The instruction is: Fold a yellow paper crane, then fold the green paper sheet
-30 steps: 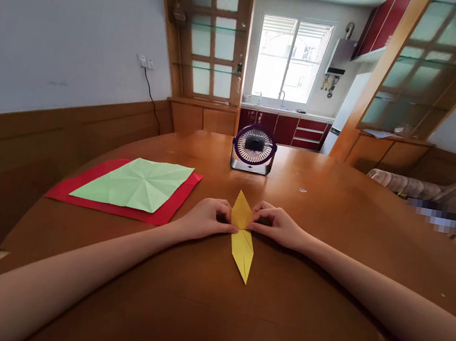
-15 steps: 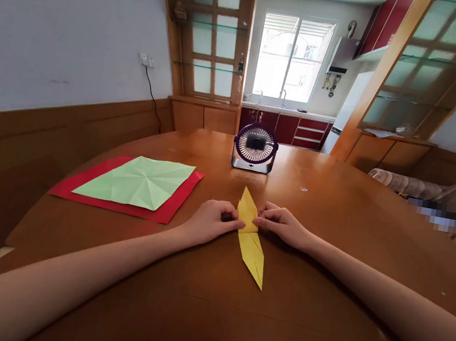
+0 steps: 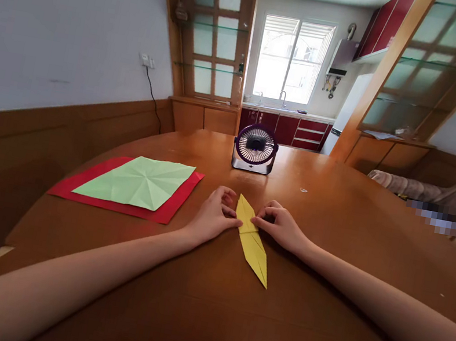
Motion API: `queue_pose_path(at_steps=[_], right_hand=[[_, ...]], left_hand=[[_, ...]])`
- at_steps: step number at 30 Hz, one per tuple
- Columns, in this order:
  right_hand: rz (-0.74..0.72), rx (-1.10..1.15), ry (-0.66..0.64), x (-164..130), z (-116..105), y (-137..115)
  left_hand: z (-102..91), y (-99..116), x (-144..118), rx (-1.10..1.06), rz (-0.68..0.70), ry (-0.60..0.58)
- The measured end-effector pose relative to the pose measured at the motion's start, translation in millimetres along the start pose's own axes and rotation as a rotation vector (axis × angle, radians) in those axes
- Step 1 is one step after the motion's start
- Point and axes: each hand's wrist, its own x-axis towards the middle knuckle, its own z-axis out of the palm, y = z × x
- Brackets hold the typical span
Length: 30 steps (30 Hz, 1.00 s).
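Note:
A folded yellow paper [image 3: 254, 244], long and pointed at both ends, lies on the round wooden table [image 3: 204, 307] in front of me. My left hand [image 3: 213, 215] rests on the table at the paper's left edge, fingertips touching its upper half. My right hand [image 3: 282, 226] pinches the paper's right edge near the middle fold. The far tip points towards the fan, the near tip towards me and to the right.
A creased light green sheet [image 3: 138, 181] lies on a red sheet [image 3: 83, 189] at the left of the table. A small purple desk fan [image 3: 255, 149] stands at the far middle. A sofa [image 3: 447, 203] is at the right, past the table.
The yellow paper has turned, its near tip swinging to the right. My left hand has opened a little and moved up along the paper's left edge; my right hand keeps its hold.

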Motion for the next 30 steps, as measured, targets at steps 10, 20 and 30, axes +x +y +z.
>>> queue_pose_path(at_steps=[10,20,30], right_hand=[[-0.011,-0.162,0.027,0.5,1.9,-4.2],[-0.042,-0.194,0.014,4.8,1.6,3.1],[-0.125,-0.284,-0.022,1.9,1.0,0.4]], left_hand=[[2.1,-5.2,2.3,0.002,0.041,0.036],[0.6,-5.6,4.8,-0.047,0.008,0.033],[-5.0,-3.1,4.9,-0.078,-0.011,-0.026]])
